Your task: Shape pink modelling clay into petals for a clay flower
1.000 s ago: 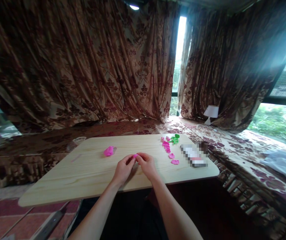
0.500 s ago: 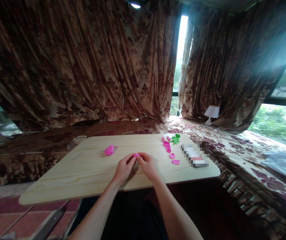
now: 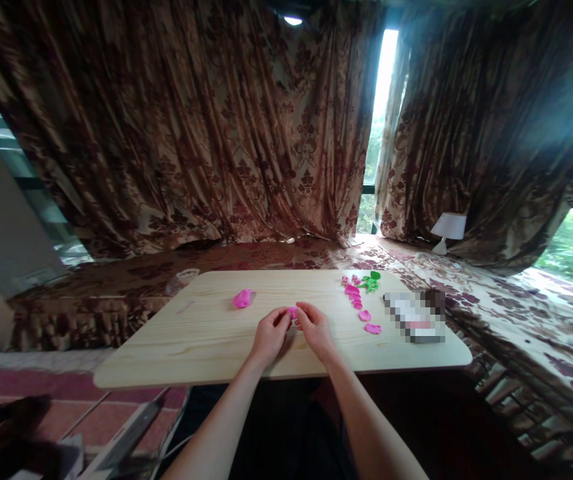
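Between my fingertips, just above the pale wooden table (image 3: 201, 353), is a small piece of pink modelling clay (image 3: 292, 311). My left hand (image 3: 270, 333) pinches it from the left, and my right hand (image 3: 317, 331) grips it from the right. Fingers partly hide its shape. A larger pink clay lump (image 3: 241, 299) lies beyond my left hand, with something clear beside it. To the right of my hands, several flattened pink clay pieces (image 3: 353, 297) run in a line toward me, the nearest a flat pink oval (image 3: 373, 329). Green clay pieces (image 3: 371, 283) lie at the far end.
A pixelated, phone-like flat object (image 3: 413, 319) rests near the table's right side. On the patterned ledge behind stand a white lamp (image 3: 449, 230) and, at the table's far left corner, a clear plastic container (image 3: 186, 277). Floral curtains (image 3: 266, 133) hang at the back.
The view has turned left, shifting everything rightward in the picture. My fingers have shifted slightly around the pink clay piece, which stays held in both hands. The pieces on the table lie as before.
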`<action>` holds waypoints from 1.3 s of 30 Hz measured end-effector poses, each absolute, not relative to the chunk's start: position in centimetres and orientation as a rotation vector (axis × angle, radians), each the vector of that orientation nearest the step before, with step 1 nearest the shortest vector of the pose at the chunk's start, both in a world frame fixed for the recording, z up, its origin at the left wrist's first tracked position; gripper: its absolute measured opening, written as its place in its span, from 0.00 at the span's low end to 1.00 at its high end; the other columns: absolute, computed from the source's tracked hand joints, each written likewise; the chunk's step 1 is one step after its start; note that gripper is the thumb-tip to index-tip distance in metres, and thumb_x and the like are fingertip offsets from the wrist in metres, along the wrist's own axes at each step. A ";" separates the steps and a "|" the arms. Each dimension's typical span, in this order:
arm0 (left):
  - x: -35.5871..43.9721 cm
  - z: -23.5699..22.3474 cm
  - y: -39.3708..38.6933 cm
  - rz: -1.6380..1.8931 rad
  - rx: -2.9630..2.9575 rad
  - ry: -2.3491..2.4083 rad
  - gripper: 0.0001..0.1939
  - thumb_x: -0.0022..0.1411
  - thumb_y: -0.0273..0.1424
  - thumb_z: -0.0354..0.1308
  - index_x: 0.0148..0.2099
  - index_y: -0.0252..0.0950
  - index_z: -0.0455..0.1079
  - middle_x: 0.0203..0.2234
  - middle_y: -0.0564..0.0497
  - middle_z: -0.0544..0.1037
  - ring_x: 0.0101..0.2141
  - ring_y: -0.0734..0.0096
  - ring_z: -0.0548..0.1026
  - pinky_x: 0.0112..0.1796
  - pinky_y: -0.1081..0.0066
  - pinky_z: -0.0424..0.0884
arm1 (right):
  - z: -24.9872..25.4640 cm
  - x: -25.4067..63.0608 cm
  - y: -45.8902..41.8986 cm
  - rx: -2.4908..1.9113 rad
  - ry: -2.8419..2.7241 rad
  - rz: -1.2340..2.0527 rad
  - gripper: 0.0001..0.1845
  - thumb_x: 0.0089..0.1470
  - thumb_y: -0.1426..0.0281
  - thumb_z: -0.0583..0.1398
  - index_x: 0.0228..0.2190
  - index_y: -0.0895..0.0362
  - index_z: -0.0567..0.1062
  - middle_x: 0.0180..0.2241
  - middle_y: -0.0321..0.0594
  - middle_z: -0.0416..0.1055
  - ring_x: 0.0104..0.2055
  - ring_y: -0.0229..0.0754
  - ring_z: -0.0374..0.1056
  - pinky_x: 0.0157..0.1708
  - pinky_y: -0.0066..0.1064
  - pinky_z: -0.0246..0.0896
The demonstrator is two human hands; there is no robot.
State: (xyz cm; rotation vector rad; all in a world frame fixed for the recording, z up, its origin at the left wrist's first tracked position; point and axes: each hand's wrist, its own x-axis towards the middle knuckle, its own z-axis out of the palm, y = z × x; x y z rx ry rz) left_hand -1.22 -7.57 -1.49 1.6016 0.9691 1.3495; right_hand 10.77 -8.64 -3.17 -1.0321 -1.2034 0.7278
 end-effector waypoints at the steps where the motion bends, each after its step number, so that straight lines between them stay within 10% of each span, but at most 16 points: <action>1: -1.2 -1.5 -7.6 1.352 1.599 0.967 0.17 0.51 0.40 0.57 0.40 0.33 0.74 0.30 0.47 0.79 0.31 0.66 0.74 0.36 0.68 0.68 | -3.2 10.7 -8.7 -1.034 -1.206 0.725 0.16 0.51 0.61 0.56 0.38 0.55 0.75 0.33 0.38 0.75 0.34 0.41 0.70 0.32 0.31 0.67; 24: -0.7 -0.8 -8.1 1.289 1.321 0.920 0.20 0.49 0.42 0.60 0.39 0.33 0.75 0.30 0.46 0.79 0.28 0.69 0.75 0.31 0.70 0.70 | -1.5 10.6 -10.5 -1.001 -1.175 0.682 0.11 0.50 0.64 0.58 0.33 0.56 0.77 0.31 0.39 0.74 0.34 0.42 0.70 0.32 0.31 0.68; 39: -1.6 1.8 -14.3 1.338 1.019 0.810 0.16 0.45 0.32 0.66 0.39 0.34 0.74 0.35 0.47 0.79 0.39 0.65 0.75 0.45 0.66 0.68 | 1.1 9.8 -15.7 -0.968 -1.200 0.696 0.09 0.49 0.65 0.61 0.33 0.56 0.77 0.33 0.41 0.74 0.36 0.44 0.70 0.39 0.36 0.67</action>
